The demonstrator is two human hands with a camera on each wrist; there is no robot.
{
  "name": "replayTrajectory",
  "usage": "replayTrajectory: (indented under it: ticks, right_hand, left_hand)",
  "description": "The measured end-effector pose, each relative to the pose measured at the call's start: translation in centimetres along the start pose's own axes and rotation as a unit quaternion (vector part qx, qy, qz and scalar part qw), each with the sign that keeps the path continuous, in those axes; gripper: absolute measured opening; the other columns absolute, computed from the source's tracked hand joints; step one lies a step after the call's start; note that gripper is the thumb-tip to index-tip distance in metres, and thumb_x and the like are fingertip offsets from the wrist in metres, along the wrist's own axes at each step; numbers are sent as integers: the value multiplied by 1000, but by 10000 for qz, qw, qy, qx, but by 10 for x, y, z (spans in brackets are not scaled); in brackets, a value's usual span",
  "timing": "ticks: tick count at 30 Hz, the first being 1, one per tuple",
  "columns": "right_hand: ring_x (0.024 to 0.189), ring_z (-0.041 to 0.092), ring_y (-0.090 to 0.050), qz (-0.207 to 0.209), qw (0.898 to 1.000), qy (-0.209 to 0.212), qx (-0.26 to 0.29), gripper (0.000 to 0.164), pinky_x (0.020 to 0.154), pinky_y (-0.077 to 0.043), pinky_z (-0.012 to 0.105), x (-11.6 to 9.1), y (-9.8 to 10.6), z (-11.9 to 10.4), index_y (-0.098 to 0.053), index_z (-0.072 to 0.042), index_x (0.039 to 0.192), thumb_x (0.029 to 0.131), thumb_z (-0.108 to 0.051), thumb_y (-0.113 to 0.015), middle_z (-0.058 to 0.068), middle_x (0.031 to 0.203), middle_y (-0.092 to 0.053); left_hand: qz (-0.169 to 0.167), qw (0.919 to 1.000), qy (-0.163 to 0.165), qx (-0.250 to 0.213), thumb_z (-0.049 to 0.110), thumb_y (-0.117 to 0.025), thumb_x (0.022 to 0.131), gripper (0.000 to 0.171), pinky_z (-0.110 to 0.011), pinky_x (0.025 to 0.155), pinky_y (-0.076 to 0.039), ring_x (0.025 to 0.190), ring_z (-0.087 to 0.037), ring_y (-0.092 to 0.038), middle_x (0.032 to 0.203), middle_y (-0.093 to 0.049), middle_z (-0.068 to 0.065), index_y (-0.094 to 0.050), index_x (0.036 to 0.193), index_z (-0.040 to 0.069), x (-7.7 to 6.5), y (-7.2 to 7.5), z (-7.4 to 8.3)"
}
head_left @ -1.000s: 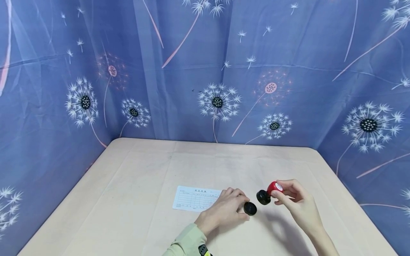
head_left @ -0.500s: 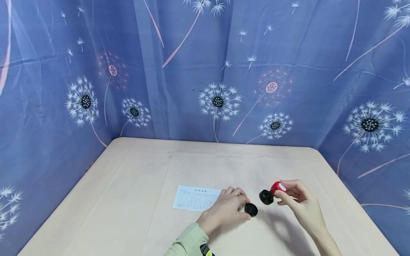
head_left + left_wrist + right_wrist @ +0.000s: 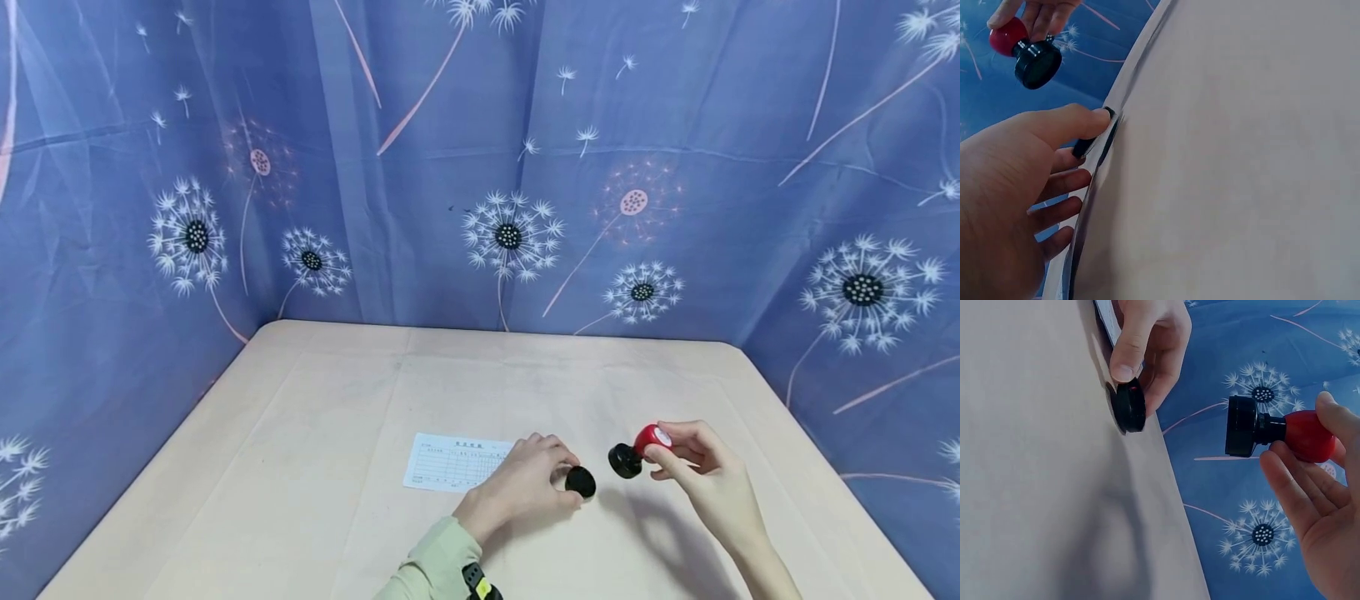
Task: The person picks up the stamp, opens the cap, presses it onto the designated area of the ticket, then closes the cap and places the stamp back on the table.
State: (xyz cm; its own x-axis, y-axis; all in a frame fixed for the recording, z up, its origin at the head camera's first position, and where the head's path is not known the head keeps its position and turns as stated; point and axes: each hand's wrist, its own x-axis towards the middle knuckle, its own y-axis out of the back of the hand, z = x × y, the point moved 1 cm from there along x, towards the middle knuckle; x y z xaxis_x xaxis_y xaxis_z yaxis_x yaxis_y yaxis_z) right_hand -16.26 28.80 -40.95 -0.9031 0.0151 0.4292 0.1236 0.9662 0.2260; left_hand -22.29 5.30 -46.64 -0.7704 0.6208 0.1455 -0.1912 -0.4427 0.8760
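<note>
My right hand (image 3: 701,475) holds a stamp by its rounded red handle (image 3: 1310,434), thumb on one side and fingers on the other. The stamp's round black head (image 3: 1242,427) points left, raised above the table. Between the thumb and fingertips of my left hand (image 3: 517,483) is a round black stamp cap (image 3: 581,482). The cap is tilted close over the table, its edge toward the thumb in the left wrist view. A printed form (image 3: 453,462) lies under and beyond the left hand, which hides its right part.
The table (image 3: 322,400) has a pale cloth cover. Blue dandelion-print curtains (image 3: 420,208) stand along its back and both sides. A sleeve (image 3: 438,558) and a watch (image 3: 480,581) show on the left wrist.
My left hand has shifted slightly left with the cap and tipped it a little. My right hand has moved slightly right with the stamp, then stayed almost still.
</note>
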Motion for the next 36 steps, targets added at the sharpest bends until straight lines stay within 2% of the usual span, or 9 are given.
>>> replayTrajectory:
  ticks: [7, 13, 18, 26, 36]
  right_hand:
    - [81, 8, -72, -32, 10000, 39, 4, 27, 62, -59, 35, 1, -1, -1, -60, 10, 111, 86, 9, -69, 5, 98, -74]
    - [80, 7, -72, -59, 10000, 22, -47, 27, 63, -60, 34, 1, -2, -1, -60, 9, 112, 86, 8, -69, 4, 96, -74]
    - [80, 7, -72, -30, 10000, 8, -69, 27, 63, -60, 33, 0, -2, -1, -60, 8, 112, 86, 8, -70, 2, 96, -74]
    - [81, 8, -72, -21, 10000, 13, -3, 28, 63, -60, 34, 0, -4, -3, -60, 8, 112, 86, 8, -70, 2, 97, -74]
    - [79, 11, -73, -90, 9999, 35, 107, 30, 64, -60, 35, 3, -9, -4, -60, 10, 114, 86, 8, -70, 0, 96, -75]
  left_hand:
    - [-24, 9994, -81, -326, 48, -79, 78, 49, -20, 96, -44, 105, -6, -54, 113, -66, 11, -70, 117, 20, 1, 10, -4]
    - [-35, 9978, 16, -658, 46, -78, 79, 49, -19, 100, -44, 111, -5, -53, 115, -64, 11, -68, 120, 20, -2, 13, -4]
    - [18, 9967, 44, -805, 45, -77, 79, 50, -18, 98, -45, 110, -5, -55, 116, -64, 12, -67, 122, 20, -4, 15, -5]
    - [57, 9961, 90, -870, 43, -77, 79, 44, -19, 98, -46, 110, -4, -57, 112, -64, 15, -69, 117, 22, -7, 22, -5]
    - [246, 9944, 112, -1024, 40, -78, 80, 43, -21, 97, -48, 109, -3, -60, 114, -67, 13, -69, 118, 22, -10, 24, -6]
